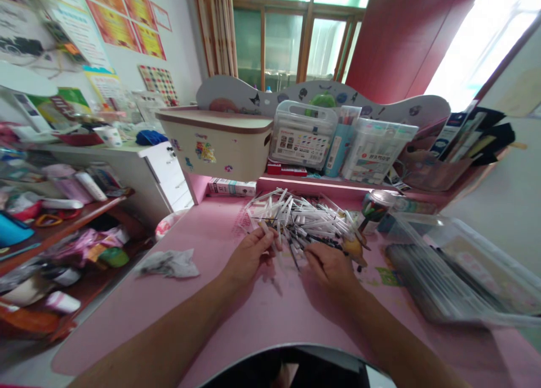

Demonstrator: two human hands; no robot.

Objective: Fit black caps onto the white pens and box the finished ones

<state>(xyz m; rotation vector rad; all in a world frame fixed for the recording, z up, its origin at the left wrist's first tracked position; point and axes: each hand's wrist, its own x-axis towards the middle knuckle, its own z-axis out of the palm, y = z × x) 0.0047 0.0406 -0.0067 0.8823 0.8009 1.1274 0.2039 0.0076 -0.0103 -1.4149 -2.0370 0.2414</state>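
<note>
Pink desk (253, 326) with a white and black pile of slender pieces (310, 220) at its far side. Farther left, a cream box (247, 157) with brown lid (215, 119) and multicoloured stickers (205, 152); far right, a red panel (393, 44).

The left hand (251, 255) and right hand (332, 269) are bare, with slim fingers. The left forearm (169, 326) and right forearm (393, 331) are likewise uncovered, widening from the wrists toward the lower edge. Black clothing (253, 372) shows at bottom centre, its cut too cropped to tell.
</note>
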